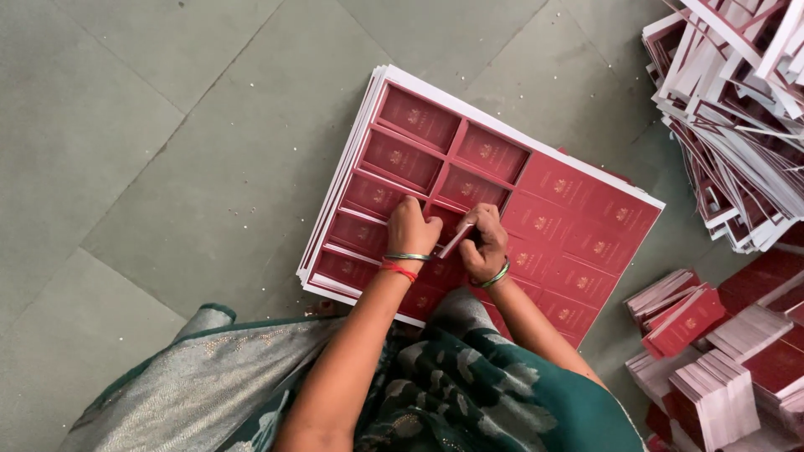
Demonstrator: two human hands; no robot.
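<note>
Left hand (411, 228) fisted, pressing the stack of red printed card sheets (578, 226). Right hand (484, 243), at its 3 o'clock, grip clamped on a small red card piece (456, 241), probably being pulled loose.

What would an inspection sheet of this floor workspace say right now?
Surface: grey tiled floor, small pale specks.
Job's things: stack of white-edged card sheets printed with dark red rectangular panels; a loose dark red card piece between the hands.
Clutter: tangled heap of red-and-white card offcuts; piles of separated red cards.
Grippers: left hand presses on the sheet; right hand grips the piece.
Cables: nothing seen.
Surroundings: green patterned garment.
</note>
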